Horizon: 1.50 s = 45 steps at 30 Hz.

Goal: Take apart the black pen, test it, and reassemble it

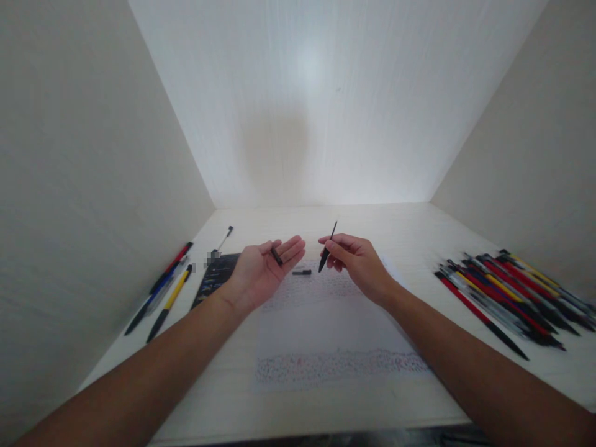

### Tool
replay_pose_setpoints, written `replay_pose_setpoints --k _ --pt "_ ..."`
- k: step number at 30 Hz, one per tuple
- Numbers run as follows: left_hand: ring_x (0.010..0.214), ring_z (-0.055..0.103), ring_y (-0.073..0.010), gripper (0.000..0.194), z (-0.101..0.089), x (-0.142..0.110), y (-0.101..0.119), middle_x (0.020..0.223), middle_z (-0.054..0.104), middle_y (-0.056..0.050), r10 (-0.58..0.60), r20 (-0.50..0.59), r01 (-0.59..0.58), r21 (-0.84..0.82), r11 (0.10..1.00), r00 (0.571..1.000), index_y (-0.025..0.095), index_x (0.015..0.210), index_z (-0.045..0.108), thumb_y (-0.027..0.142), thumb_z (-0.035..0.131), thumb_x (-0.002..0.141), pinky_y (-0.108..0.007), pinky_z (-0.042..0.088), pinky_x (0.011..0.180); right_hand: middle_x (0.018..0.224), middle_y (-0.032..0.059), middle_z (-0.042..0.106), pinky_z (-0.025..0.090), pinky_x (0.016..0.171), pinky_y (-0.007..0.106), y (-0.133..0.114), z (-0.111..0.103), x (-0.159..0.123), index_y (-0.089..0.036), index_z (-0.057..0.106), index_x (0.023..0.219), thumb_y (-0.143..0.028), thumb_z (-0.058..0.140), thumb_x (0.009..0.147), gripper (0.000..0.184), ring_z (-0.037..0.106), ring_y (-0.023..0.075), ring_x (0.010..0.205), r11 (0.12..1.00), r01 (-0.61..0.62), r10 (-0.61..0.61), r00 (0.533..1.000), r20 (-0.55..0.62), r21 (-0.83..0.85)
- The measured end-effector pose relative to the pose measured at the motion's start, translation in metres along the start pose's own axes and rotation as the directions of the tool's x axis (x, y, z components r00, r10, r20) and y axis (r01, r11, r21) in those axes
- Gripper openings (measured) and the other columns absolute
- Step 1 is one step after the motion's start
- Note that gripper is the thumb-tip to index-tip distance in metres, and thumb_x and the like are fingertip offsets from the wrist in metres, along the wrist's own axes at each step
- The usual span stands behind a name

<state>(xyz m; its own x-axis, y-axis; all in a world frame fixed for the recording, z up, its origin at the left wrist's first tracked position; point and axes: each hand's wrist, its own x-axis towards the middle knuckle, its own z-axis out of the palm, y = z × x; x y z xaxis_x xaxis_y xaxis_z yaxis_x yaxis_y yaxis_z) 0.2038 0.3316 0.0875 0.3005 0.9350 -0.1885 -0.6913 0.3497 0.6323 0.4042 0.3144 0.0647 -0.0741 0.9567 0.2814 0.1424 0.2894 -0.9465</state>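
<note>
My left hand (261, 273) is palm up with the fingers stretched out, carrying a short dark pen piece (276, 256) across the base of its fingers. Between thumb and fingers, my right hand (356, 257) pinches a black pen tip section (323, 259), from which a thin dark refill (334, 230) sticks up; its pointed end faces down. A small black-and-grey pen part (302, 272) lies between the hands on a white sheet of paper (326, 329) covered partly with small coloured marks.
On the left lie a yellow-and-black pen (170, 302), a red pen (171, 268), a blue one (161, 292) and a thin piece with a black end (226, 238). A dark printed sheet (216, 273) is partly under my left hand. Several pens (512, 292) are heaped at right. Walls enclose the white table (209, 397).
</note>
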Motion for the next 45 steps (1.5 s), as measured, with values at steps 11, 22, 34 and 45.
replay_pose_setpoints --k 11,22,34,45 --pt "0.084 0.066 -0.0193 0.019 -0.005 0.003 0.001 0.093 0.069 -0.012 -0.071 0.027 0.071 0.003 0.997 0.997 0.016 0.081 0.055 0.016 0.041 0.095 -0.037 0.054 0.084 0.068 0.0003 0.058 0.04 0.057 0.029 -0.009 0.001 -0.002 -0.021 0.071 0.086 -0.036 0.056 0.091 0.022 0.05 0.0122 0.06 0.998 0.053 -0.051 0.998 0.036 -0.039" --pt "0.074 0.056 -0.0124 0.016 -0.007 0.013 0.004 0.09 0.062 -0.006 0.253 -0.067 -0.227 0.268 0.936 0.965 0.012 0.097 0.066 0.026 0.062 0.089 -0.024 0.045 0.066 0.065 -0.0011 0.054 0.038 0.056 0.029 -0.007 -0.001 -0.001 -0.02 0.07 0.085 -0.037 0.055 0.092 0.024 0.049 0.012 0.058 0.992 0.081 -0.081 0.997 0.002 -0.099" --pt "0.076 0.056 -0.0188 0.02 -0.022 0.01 0.0 0.082 0.062 -0.006 0.327 0.479 -0.416 0.875 -0.246 0.815 0.018 0.093 0.061 0.018 0.041 0.093 -0.033 0.042 0.072 0.066 0.0002 0.056 0.042 0.059 0.03 -0.004 -0.002 0.001 -0.019 0.064 0.084 -0.036 0.05 0.093 0.024 0.053 0.0138 0.061 0.987 0.077 -0.081 0.997 -0.021 -0.144" --pt "0.078 0.055 -0.0195 0.022 -0.042 0.033 -0.022 0.092 0.057 -0.007 0.19 0.566 -0.488 0.805 -0.338 0.802 0.02 0.096 0.071 0.016 0.052 0.086 -0.036 0.044 0.085 0.062 0.001 0.052 0.024 0.045 0.025 -0.004 0.0 0.004 -0.016 0.058 0.068 -0.03 0.061 0.079 0.018 0.04 0.0094 0.05 0.955 -0.176 0.192 0.98 -0.045 0.24"
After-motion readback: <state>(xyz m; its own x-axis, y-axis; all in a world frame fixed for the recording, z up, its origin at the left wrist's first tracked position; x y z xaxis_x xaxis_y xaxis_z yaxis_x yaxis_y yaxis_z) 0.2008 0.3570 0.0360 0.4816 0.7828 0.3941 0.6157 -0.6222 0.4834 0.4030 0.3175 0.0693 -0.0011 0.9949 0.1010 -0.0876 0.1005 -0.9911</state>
